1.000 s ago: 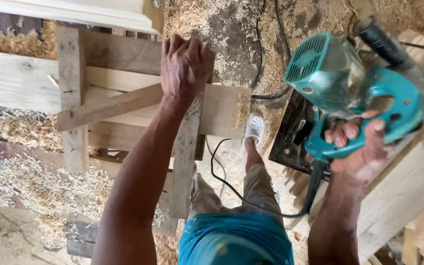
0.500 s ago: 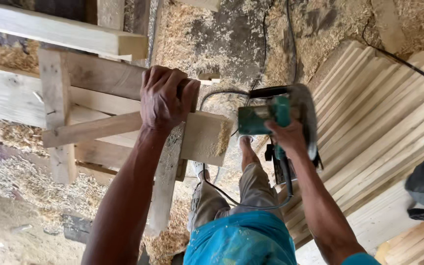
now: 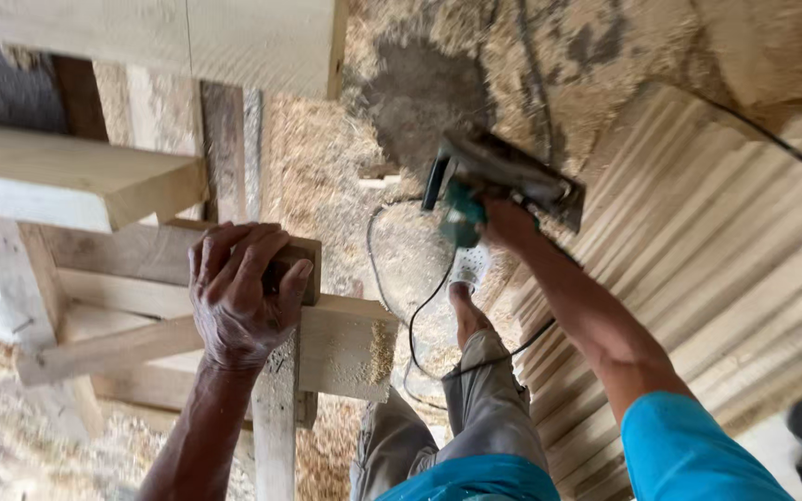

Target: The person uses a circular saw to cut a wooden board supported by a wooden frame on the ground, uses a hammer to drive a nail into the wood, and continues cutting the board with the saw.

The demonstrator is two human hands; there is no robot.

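- The circular saw [image 3: 498,186], clamped in the right hand [image 3: 503,223], has been lowered toward the stacked boards [image 3: 698,278], centre right.
- A wooden block [image 3: 294,269] is gripped by the left hand [image 3: 239,297], centre left, as before.

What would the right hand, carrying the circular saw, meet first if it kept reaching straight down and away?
Probably the sawdust-covered ground: the right hand holds the circular saw over it, nothing visibly between. Depth is unclear.

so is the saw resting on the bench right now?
No, the right hand holds the saw out over the sawdust floor, clear of the bench.
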